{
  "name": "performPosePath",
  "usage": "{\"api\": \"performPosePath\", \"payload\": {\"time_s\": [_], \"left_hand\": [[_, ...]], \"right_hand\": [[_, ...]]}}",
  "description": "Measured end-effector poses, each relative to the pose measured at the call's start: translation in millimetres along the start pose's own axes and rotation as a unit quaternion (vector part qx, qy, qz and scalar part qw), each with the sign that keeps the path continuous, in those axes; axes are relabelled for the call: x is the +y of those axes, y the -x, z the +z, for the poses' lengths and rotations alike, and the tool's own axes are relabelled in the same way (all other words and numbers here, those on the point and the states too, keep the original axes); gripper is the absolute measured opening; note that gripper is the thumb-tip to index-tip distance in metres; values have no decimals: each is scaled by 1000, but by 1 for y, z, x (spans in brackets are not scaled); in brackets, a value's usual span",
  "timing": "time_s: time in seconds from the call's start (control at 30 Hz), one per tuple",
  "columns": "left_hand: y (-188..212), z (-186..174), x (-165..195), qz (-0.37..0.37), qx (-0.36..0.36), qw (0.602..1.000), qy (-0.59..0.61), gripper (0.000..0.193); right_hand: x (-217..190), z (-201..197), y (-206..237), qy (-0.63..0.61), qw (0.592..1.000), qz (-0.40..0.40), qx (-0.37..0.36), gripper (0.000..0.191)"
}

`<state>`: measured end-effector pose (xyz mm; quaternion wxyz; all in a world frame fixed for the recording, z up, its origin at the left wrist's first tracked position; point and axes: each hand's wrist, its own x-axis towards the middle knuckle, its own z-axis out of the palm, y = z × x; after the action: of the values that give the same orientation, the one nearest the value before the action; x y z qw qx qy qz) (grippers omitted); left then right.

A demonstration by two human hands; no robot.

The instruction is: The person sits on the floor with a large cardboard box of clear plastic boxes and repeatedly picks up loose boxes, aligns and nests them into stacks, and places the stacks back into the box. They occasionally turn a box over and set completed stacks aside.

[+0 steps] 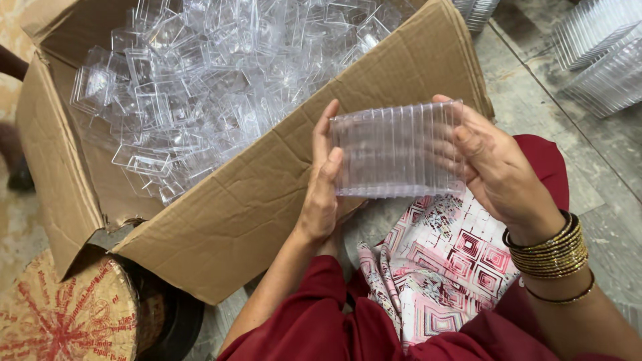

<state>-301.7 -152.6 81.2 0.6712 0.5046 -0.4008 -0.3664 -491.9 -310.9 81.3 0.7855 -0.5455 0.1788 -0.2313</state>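
- Gripping a stack of clear plastic trays [396,150] between my left hand [323,194] and right hand [498,167], over my lap.
- Sitting just beside it: a cardboard box [267,194] holding loose clear containers [200,87].

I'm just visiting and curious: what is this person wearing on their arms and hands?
Both hands are bare, with no gloves. The right hand has a stack of thin gold-coloured bangles edged with dark ones at the wrist, plus a single thin bangle further up the forearm. The left hand has no jewellery; a dark red sleeve covers that upper arm.
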Motion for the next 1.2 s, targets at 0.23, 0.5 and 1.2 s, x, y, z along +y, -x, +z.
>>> {"api": "performPosePath", "payload": {"time_s": [0.23, 0.5, 1.2], "left_hand": [[-1, 0, -3, -9, 7, 1000, 18, 82], [-1, -1, -1, 30, 15, 998, -46, 80], [-8, -18, 8, -12, 33, 991, 127, 99]], "right_hand": [[14, -6, -4, -19, 1000, 12, 16, 71], [20, -20, -4, 71, 994, 67, 41, 60], [-11, 19, 8, 298, 916, -265, -31, 67]]}}
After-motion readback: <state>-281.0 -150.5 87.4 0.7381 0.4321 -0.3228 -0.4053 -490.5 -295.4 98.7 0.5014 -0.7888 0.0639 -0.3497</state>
